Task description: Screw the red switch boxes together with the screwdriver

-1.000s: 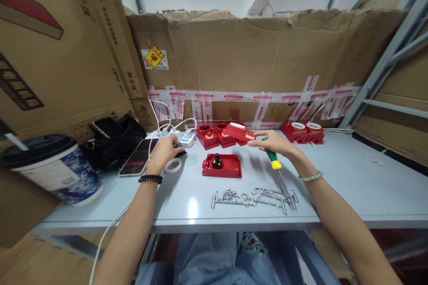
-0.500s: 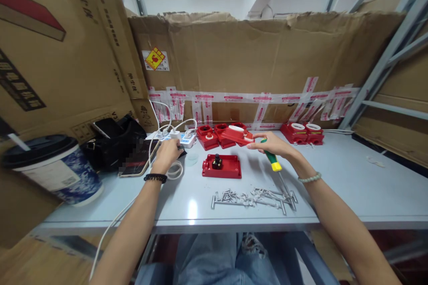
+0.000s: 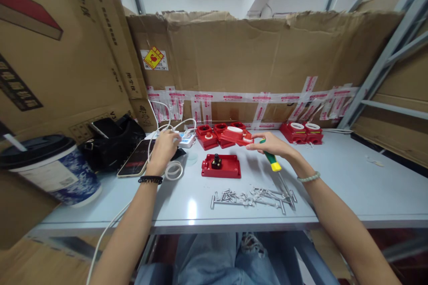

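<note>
My right hand (image 3: 272,144) grips a green and yellow screwdriver (image 3: 273,161) whose shaft points down toward me, and its fingertips hold a red cover (image 3: 236,134) with a white ring above the table. My left hand (image 3: 164,149) reaches over a black object beside the white power strip (image 3: 185,139), fingers curled; what it grips is hidden. A white tape ring (image 3: 174,170) lies by the left wrist. A red base plate (image 3: 221,165) with a black knob sits between both hands. A pile of long metal screws (image 3: 254,197) lies near the front edge.
Red housings (image 3: 214,135) line the back, with two more (image 3: 302,132) at the right. A phone (image 3: 133,157), a black bag (image 3: 112,140) and a large lidded cup (image 3: 50,169) stand left. Cardboard walls enclose the grey table (image 3: 351,187); a white cable (image 3: 103,236) hangs off the front.
My left hand has shifted slightly back toward the power strip, and the tape ring shows more fully beside the wrist. The right hand with cover and screwdriver has barely moved.
</note>
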Demonstrator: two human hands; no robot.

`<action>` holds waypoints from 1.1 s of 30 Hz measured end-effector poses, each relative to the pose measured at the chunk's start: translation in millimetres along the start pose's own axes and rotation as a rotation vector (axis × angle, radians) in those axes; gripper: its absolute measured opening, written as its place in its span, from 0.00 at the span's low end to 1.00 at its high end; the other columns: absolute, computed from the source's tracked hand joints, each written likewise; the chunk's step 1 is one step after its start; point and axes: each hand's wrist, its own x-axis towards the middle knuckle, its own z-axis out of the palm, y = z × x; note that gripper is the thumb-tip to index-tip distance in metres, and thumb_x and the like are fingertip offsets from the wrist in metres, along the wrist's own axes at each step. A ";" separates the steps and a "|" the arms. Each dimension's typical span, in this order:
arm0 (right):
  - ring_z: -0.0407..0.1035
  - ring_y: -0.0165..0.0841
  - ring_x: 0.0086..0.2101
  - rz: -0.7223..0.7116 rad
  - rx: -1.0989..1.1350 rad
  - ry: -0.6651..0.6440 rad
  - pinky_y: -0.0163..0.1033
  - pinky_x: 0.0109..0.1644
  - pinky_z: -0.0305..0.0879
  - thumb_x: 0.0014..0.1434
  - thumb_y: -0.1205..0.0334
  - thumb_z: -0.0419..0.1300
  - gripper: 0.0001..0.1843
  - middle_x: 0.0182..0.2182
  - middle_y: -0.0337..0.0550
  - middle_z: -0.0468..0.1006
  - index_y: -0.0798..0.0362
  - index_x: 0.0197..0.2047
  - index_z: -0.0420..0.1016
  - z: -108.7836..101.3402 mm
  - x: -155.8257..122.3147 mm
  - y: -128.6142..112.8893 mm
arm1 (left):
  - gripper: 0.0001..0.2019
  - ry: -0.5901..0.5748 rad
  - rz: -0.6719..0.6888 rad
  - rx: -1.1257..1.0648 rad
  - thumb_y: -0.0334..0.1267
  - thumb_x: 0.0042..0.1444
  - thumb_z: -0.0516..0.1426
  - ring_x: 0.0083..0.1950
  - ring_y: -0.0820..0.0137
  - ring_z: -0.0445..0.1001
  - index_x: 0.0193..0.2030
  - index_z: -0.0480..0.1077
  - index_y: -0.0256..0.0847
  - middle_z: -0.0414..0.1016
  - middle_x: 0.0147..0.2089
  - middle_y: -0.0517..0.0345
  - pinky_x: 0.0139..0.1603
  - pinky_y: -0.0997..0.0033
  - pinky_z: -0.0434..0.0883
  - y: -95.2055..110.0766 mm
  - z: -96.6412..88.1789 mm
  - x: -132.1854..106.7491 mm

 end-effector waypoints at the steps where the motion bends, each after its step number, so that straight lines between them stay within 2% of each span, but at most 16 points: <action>1: 0.54 0.25 0.19 0.001 -0.001 0.001 0.33 0.24 0.49 0.39 0.44 0.65 0.32 0.14 0.32 0.63 0.57 0.43 0.70 0.0 0.1 0.2 | 0.10 -0.024 0.095 -0.026 0.36 0.54 0.53 0.44 0.59 0.69 0.36 0.76 0.38 0.74 0.41 0.47 0.47 0.63 0.64 5.5 1.7 0.3; 4: 0.54 0.25 0.19 -0.004 -0.012 0.000 0.33 0.24 0.49 0.40 0.44 0.65 0.32 0.15 0.32 0.64 0.57 0.43 0.71 -0.3 0.2 1.0 | 0.07 -0.170 0.258 -0.066 0.35 0.51 0.57 0.44 0.58 0.69 0.33 0.76 0.40 0.75 0.39 0.49 0.46 0.62 0.63 18.6 8.8 -3.1; 7: 0.55 0.25 0.19 -0.015 -0.031 -0.012 0.33 0.24 0.50 0.40 0.42 0.64 0.34 0.15 0.32 0.64 0.57 0.45 0.70 -0.1 0.0 1.4 | 0.04 -0.294 0.263 -0.132 0.36 0.48 0.59 0.42 0.58 0.71 0.31 0.76 0.42 0.76 0.36 0.51 0.43 0.62 0.64 20.2 12.6 -8.4; 9: 0.57 0.26 0.19 -0.021 -0.065 -0.018 0.33 0.24 0.52 0.40 0.41 0.64 0.38 0.14 0.31 0.64 0.57 0.49 0.69 1.8 -0.5 1.2 | 0.07 -0.310 0.265 -0.222 0.39 0.49 0.59 0.40 0.59 0.71 0.33 0.76 0.41 0.76 0.36 0.51 0.42 0.63 0.65 19.5 9.7 -10.2; 10: 0.58 0.27 0.19 -0.033 -0.091 -0.018 0.34 0.24 0.53 0.40 0.41 0.64 0.39 0.15 0.32 0.65 0.57 0.51 0.68 3.5 -0.9 1.0 | 0.09 -0.278 0.277 -0.279 0.41 0.50 0.58 0.39 0.61 0.71 0.35 0.76 0.41 0.75 0.37 0.51 0.42 0.64 0.65 20.9 6.6 -10.6; 12: 0.62 0.30 0.22 -0.090 -0.169 0.012 0.35 0.27 0.56 0.39 0.40 0.64 0.42 0.19 0.37 0.70 0.58 0.53 0.67 8.6 -2.0 0.0 | 0.13 -0.135 0.311 -0.404 0.43 0.55 0.54 0.40 0.63 0.71 0.41 0.73 0.39 0.73 0.40 0.51 0.43 0.64 0.66 30.2 -2.0 -11.4; 14: 0.67 0.33 0.29 -0.177 -0.269 0.086 0.37 0.31 0.59 0.38 0.41 0.64 0.43 0.29 0.44 0.75 0.58 0.53 0.67 15.1 -3.6 -1.4 | 0.15 0.055 0.350 -0.532 0.44 0.59 0.50 0.44 0.65 0.69 0.47 0.69 0.40 0.71 0.43 0.52 0.46 0.63 0.66 47.6 -10.6 -13.5; 15: 0.68 0.35 0.32 -0.218 -0.320 0.131 0.38 0.33 0.60 0.38 0.41 0.64 0.43 0.33 0.47 0.76 0.57 0.54 0.67 18.5 -4.8 -2.4 | 0.15 0.106 0.370 -0.568 0.43 0.60 0.50 0.47 0.65 0.68 0.51 0.66 0.41 0.69 0.46 0.52 0.49 0.63 0.65 57.7 -13.8 -15.0; 17: 0.68 0.37 0.35 -0.286 -0.408 0.207 0.39 0.36 0.61 0.39 0.42 0.64 0.42 0.39 0.49 0.76 0.56 0.54 0.67 24.8 -8.0 -5.0 | 0.18 0.127 0.469 -0.565 0.42 0.61 0.49 0.52 0.64 0.64 0.56 0.61 0.43 0.65 0.52 0.50 0.54 0.61 0.63 76.6 -17.1 -18.1; 20: 0.68 0.36 0.33 -0.345 -0.518 0.269 0.39 0.35 0.60 0.41 0.45 0.63 0.39 0.36 0.46 0.77 0.54 0.55 0.65 31.5 -15.2 -11.3 | 0.19 0.110 0.586 -0.449 0.43 0.61 0.49 0.54 0.62 0.62 0.59 0.58 0.46 0.63 0.53 0.50 0.55 0.57 0.63 92.6 -16.0 -19.5; 23: 0.67 0.34 0.27 -0.359 -0.638 0.324 0.37 0.31 0.57 0.43 0.46 0.62 0.39 0.28 0.42 0.76 0.54 0.56 0.63 34.3 -24.5 -20.5 | 0.21 0.145 0.613 -0.351 0.44 0.60 0.49 0.53 0.61 0.63 0.60 0.56 0.48 0.62 0.52 0.49 0.52 0.55 0.64 94.4 -13.7 -16.2; 26: 0.65 0.34 0.25 -0.368 -0.697 0.349 0.37 0.29 0.54 0.43 0.48 0.62 0.37 0.24 0.39 0.74 0.54 0.55 0.64 32.8 -33.0 -29.8 | 0.22 0.181 0.640 -0.292 0.45 0.59 0.50 0.51 0.60 0.65 0.60 0.55 0.46 0.62 0.51 0.48 0.50 0.55 0.66 92.6 -12.4 -11.9; 29: 0.64 0.32 0.25 -0.415 -0.573 0.326 0.37 0.30 0.56 0.42 0.45 0.63 0.36 0.24 0.38 0.73 0.53 0.52 0.65 25.7 -35.8 -35.8 | 0.20 0.204 0.665 -0.292 0.45 0.60 0.50 0.50 0.61 0.66 0.58 0.56 0.42 0.63 0.49 0.47 0.49 0.57 0.68 93.0 -11.4 -9.7; 31: 0.63 0.30 0.24 -0.426 -0.354 0.278 0.37 0.30 0.57 0.42 0.42 0.63 0.36 0.24 0.37 0.72 0.53 0.51 0.65 18.3 -33.3 -38.3 | 0.20 0.248 0.669 -0.314 0.44 0.60 0.50 0.51 0.61 0.66 0.57 0.54 0.40 0.62 0.49 0.47 0.50 0.58 0.68 94.4 -12.4 -9.3; 33: 0.61 0.28 0.21 -0.360 -0.065 0.218 0.35 0.26 0.58 0.46 0.38 0.58 0.31 0.19 0.35 0.69 0.53 0.45 0.66 10.5 -28.9 -40.6 | 0.22 0.338 0.680 -0.326 0.44 0.60 0.50 0.52 0.60 0.65 0.58 0.52 0.39 0.61 0.49 0.45 0.51 0.57 0.68 96.5 -15.9 -9.3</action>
